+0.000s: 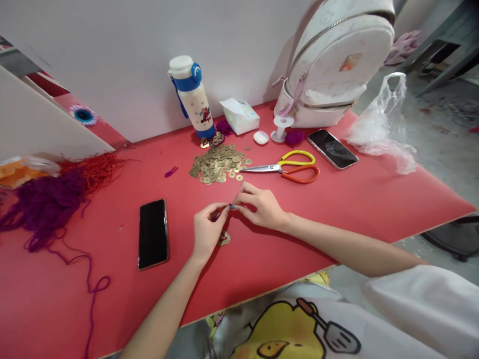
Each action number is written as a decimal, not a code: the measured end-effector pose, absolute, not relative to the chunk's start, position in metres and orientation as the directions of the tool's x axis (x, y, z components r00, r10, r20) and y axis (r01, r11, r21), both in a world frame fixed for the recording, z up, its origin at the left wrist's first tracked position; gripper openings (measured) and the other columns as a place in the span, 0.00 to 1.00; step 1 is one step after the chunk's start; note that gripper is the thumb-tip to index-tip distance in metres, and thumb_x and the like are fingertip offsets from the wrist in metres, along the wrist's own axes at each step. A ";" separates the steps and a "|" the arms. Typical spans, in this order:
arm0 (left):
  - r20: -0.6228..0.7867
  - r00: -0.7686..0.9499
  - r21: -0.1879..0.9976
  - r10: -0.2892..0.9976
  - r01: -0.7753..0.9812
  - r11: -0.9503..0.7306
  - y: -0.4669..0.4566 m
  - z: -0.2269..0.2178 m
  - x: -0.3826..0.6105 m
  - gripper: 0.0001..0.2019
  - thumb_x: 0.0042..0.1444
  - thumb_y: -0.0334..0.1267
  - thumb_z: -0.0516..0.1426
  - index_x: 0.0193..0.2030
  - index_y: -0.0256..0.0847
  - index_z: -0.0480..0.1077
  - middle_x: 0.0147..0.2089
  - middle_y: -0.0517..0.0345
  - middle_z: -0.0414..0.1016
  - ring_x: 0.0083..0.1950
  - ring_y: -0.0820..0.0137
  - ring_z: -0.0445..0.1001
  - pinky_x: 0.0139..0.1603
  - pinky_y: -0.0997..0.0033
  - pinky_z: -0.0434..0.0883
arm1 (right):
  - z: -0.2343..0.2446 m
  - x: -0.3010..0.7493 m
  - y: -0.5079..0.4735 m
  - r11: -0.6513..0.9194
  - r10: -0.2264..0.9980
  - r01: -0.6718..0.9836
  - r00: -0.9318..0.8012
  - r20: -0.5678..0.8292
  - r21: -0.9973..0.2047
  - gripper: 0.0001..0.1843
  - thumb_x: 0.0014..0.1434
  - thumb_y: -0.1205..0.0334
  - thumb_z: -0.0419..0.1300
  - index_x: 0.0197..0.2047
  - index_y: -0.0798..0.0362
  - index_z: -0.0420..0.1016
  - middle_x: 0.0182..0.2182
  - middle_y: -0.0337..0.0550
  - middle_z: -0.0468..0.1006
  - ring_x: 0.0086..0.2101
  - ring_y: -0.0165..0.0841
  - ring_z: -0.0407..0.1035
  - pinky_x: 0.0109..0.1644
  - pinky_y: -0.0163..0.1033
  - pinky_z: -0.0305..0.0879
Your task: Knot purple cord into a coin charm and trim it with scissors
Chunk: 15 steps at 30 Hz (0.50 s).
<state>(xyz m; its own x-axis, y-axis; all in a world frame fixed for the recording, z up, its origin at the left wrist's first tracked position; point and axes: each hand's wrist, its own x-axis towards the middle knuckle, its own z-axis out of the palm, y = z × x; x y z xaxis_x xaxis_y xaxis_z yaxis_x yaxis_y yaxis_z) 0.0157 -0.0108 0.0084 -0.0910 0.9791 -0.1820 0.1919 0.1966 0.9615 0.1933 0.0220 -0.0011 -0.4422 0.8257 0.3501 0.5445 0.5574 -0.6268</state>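
My left hand point(207, 230) and my right hand point(262, 205) meet over the red table point(337, 199), fingertips pinched together on a small piece of purple thread point(232, 206). A few brass coins point(224, 239) lie just under my left hand. A pile of brass coins point(217, 164) lies beyond my hands. Scissors point(288, 168) with yellow and orange handles rest to the right of the pile.
A black phone point(152, 233) lies left of my hands, another phone point(332, 148) at the right. Purple yarn point(41, 204) and orange yarn point(97, 167) heap at the left. A bottle point(191, 94), tissue pack point(240, 115), spool point(282, 127), white backpack point(337, 60) and plastic bag point(381, 129) stand at the back.
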 end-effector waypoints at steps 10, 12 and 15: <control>-0.236 -0.060 0.938 0.970 0.248 0.244 -0.008 0.008 0.014 0.14 0.52 0.48 0.64 0.37 0.37 0.78 0.21 0.60 0.74 0.10 0.74 0.66 0.10 0.76 0.62 | 0.000 0.195 0.026 0.503 0.858 0.503 -0.387 0.337 -0.703 0.02 0.59 0.66 0.61 0.35 0.51 0.75 0.35 0.40 0.70 0.30 0.27 0.65 0.30 0.32 0.54; -0.253 -0.059 0.934 0.966 0.246 0.259 -0.008 0.008 0.014 0.15 0.52 0.48 0.64 0.36 0.36 0.78 0.20 0.60 0.73 0.10 0.74 0.66 0.09 0.76 0.61 | -0.001 0.195 0.027 0.501 0.857 0.485 -0.392 0.333 -0.717 0.02 0.60 0.66 0.62 0.34 0.52 0.75 0.34 0.40 0.70 0.30 0.28 0.65 0.31 0.32 0.55; -0.284 -0.056 0.933 0.957 0.215 0.289 -0.007 0.008 0.014 0.16 0.52 0.49 0.64 0.36 0.36 0.78 0.19 0.61 0.72 0.10 0.73 0.66 0.09 0.77 0.60 | -0.003 0.196 0.029 0.504 0.853 0.467 -0.401 0.334 -0.727 0.02 0.60 0.66 0.62 0.34 0.52 0.75 0.34 0.40 0.70 0.30 0.28 0.65 0.32 0.32 0.57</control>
<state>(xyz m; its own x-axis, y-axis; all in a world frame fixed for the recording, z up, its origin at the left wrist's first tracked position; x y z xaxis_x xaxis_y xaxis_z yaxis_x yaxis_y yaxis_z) 0.0135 -0.0069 0.0084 -0.0564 0.9572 -0.2838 0.2147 0.2892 0.9329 0.1960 0.0288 -0.0034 -0.4013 0.8530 0.3336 0.4669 0.5039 -0.7267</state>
